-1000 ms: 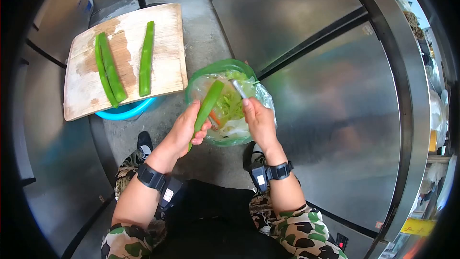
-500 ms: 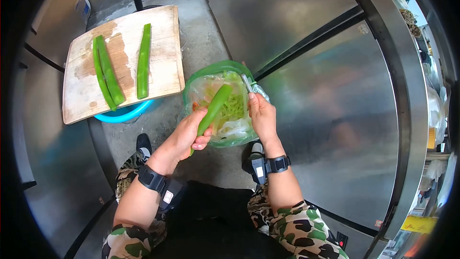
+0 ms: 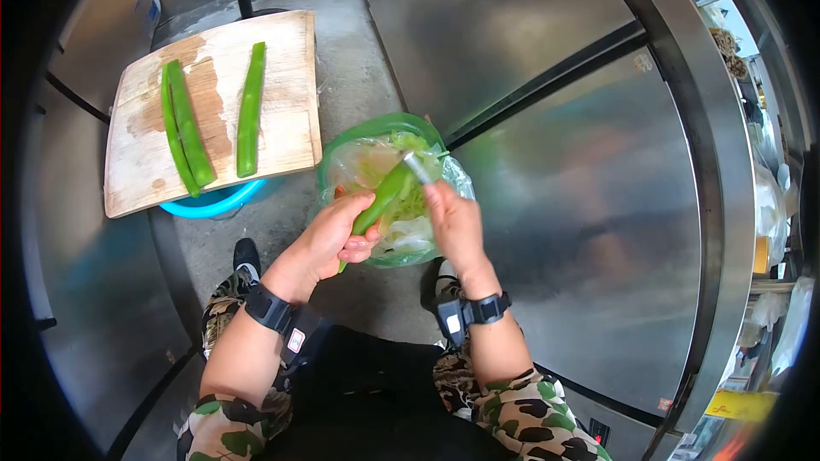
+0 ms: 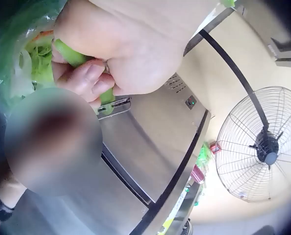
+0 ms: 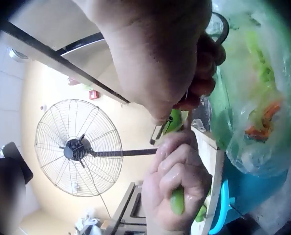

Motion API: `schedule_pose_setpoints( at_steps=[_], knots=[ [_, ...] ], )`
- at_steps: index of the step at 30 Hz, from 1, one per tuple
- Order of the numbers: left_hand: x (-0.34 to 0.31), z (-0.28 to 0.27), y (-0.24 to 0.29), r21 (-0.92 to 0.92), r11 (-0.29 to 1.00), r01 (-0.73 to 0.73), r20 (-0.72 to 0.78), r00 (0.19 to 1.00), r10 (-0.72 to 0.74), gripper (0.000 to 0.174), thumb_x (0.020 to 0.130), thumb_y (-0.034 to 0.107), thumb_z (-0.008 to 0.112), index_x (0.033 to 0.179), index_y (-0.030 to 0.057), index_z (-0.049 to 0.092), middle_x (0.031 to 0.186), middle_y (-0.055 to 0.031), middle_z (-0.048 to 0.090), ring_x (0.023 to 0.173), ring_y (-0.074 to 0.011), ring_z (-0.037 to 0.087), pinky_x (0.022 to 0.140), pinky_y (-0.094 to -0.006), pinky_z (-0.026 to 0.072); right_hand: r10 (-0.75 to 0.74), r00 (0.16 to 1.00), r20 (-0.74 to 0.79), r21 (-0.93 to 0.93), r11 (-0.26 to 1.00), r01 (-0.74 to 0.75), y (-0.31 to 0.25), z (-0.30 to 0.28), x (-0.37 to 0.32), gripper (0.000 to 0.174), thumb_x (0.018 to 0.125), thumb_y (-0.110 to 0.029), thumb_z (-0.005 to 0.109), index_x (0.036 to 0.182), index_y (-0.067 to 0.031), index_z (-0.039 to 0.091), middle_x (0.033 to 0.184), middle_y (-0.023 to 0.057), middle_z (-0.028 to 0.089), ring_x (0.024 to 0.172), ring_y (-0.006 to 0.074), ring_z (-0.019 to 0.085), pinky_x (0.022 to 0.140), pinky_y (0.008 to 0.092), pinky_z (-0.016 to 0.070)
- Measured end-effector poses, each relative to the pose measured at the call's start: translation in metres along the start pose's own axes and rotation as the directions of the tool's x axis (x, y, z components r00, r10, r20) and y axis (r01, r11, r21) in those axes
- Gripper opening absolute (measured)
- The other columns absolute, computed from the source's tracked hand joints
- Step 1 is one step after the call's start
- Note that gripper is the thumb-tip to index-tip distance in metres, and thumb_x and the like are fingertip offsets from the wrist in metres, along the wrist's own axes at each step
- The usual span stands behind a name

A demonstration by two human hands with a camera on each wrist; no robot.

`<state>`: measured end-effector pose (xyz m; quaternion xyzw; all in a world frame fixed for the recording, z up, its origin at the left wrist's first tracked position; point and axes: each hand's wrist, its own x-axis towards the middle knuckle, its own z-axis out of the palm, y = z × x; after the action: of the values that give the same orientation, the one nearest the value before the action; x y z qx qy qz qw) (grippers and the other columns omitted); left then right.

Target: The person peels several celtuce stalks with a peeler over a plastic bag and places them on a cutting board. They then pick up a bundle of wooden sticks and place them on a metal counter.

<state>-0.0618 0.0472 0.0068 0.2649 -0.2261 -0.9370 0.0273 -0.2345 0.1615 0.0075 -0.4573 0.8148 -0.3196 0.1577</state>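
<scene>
Bringing a silver peeler [image 3: 417, 167] in from the right to the far end of a green stalk [image 3: 389, 193] above a green bag [image 3: 400, 122], the right hand [image 3: 457, 226] grips the peeler while the left hand [image 3: 331, 235] clasps the stalk, suggesting a fresh peeling stroke.

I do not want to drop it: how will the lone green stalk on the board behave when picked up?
The lone green stalk is probably stiff: the similar held stalk juts from the left hand without drooping. Its smooth-looking surface may be slippery.
</scene>
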Motion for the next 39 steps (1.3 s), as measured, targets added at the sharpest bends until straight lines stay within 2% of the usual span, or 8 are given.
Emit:
schedule_pose_setpoints(
  at_steps=[7, 12, 15, 18, 24, 30, 34, 39],
  knots=[
    [-0.001, 0.006, 0.003, -0.032, 0.999, 0.031, 0.023, 0.999, -0.03, 0.024, 0.101, 0.026, 0.034, 0.111, 0.0095, 0.048, 0.071, -0.0028, 0.049, 0.042, -0.0006, 0.03, 0.036, -0.0148, 0.0235, 0.165, 0.986, 0.021, 0.365, 0.917, -0.161, 0.019, -0.008, 0.005, 0.041, 0.101, -0.035, 0.044, 0.072, -0.0083, 0.055, 0.059, -0.0049, 0.049, 0.052, 0.0041, 0.039, 0.048, 0.0225, 0.0328],
    [0.007, 0.002, -0.002, -0.084, 0.995, 0.061, 0.134, 0.99, -0.049, 0.033, 0.101, 0.028, 0.035, 0.124, 0.0094, 0.048, 0.074, -0.0044, 0.051, 0.042, -0.0011, 0.031, 0.036, -0.0148, 0.0257, 0.169, 0.95, 0.261, 0.793, 0.524, -0.311, -0.012, -0.004, 0.005, 0.027, 0.097, -0.027, 0.055, 0.115, -0.0064, 0.055, 0.084, 0.003, 0.063, 0.048, 0.0038, 0.038, 0.045, 0.0198, 0.0307],
    [0.01, 0.004, -0.005, -0.018, 0.998, 0.061, 0.141, 0.988, -0.058, 0.038, 0.102, 0.031, 0.037, 0.13, 0.0082, 0.048, 0.08, -0.0064, 0.055, 0.046, -0.0025, 0.038, 0.04, -0.0159, 0.0323, 0.177, 0.938, 0.299, 0.893, 0.293, -0.341, -0.02, -0.009, 0.01, 0.025, 0.093, -0.018, 0.061, 0.115, -0.0059, 0.055, 0.082, 0.0018, 0.063, 0.048, 0.0036, 0.038, 0.044, 0.0194, 0.0299],
    [0.016, 0.014, -0.013, 0.121, 0.988, -0.101, 0.042, 0.994, 0.097, 0.042, 0.102, 0.032, 0.04, 0.133, 0.0049, 0.046, 0.088, -0.0081, 0.058, 0.057, -0.0053, 0.048, 0.048, -0.0188, 0.0409, 0.159, 0.961, 0.226, 0.921, 0.286, -0.264, -0.013, -0.008, 0.014, 0.026, 0.089, -0.011, 0.066, 0.111, -0.006, 0.055, 0.083, -0.0008, 0.062, 0.049, 0.0026, 0.041, 0.044, 0.0188, 0.0325],
    [0.022, 0.013, -0.017, 0.32, 0.926, -0.201, 0.047, 0.979, 0.196, 0.044, 0.101, 0.03, 0.044, 0.134, 0.0006, 0.044, 0.093, -0.0057, 0.057, 0.069, -0.0082, 0.05, 0.059, -0.0226, 0.0443, 0.173, 0.977, 0.123, 0.863, 0.468, -0.191, -0.003, -0.003, 0.012, 0.022, 0.09, -0.012, 0.065, 0.109, -0.0063, 0.055, 0.082, -0.0037, 0.06, 0.054, 0.0042, 0.046, 0.045, 0.0233, 0.0371],
    [0.017, 0.013, -0.014, 0.304, 0.929, -0.212, -0.067, 0.968, 0.243, 0.04, 0.101, 0.026, 0.044, 0.132, 0.0011, 0.046, 0.089, -0.0037, 0.055, 0.068, -0.0076, 0.045, 0.058, -0.0203, 0.038, 0.033, 0.986, -0.165, 0.305, 0.952, 0.019, -0.015, -0.016, 0.002, 0.021, 0.099, -0.024, 0.052, 0.094, -0.0041, 0.057, 0.065, 0.0006, 0.055, 0.052, 0.0092, 0.048, 0.05, 0.0272, 0.04],
    [0.012, 0.004, -0.007, 0.279, 0.917, -0.284, -0.087, 0.944, 0.318, 0.038, 0.101, 0.025, 0.044, 0.131, 0.0019, 0.046, 0.089, -0.0029, 0.054, 0.069, -0.0072, 0.044, 0.057, -0.02, 0.0357, -0.063, 0.994, 0.092, 0.094, 0.994, 0.054, -0.022, -0.004, -0.015, 0.024, 0.097, -0.028, 0.05, 0.087, -0.0068, 0.054, 0.07, 0.0192, 0.059, 0.067, 0.0416, 0.057, 0.056, 0.0455, 0.0448],
    [0.004, 0.001, -0.002, 0.425, 0.874, -0.236, -0.123, 0.941, 0.314, 0.041, 0.101, 0.023, 0.042, 0.137, 0.0038, 0.043, 0.089, -0.0011, 0.052, 0.069, -0.0055, 0.042, 0.057, -0.0191, 0.0347, -0.082, 0.994, 0.073, -0.07, 0.994, 0.087, -0.018, 0.009, -0.009, 0.028, 0.097, -0.033, 0.049, 0.087, -0.0075, 0.054, 0.071, 0.0189, 0.06, 0.068, 0.0419, 0.059, 0.057, 0.0487, 0.0466]
  ],
)
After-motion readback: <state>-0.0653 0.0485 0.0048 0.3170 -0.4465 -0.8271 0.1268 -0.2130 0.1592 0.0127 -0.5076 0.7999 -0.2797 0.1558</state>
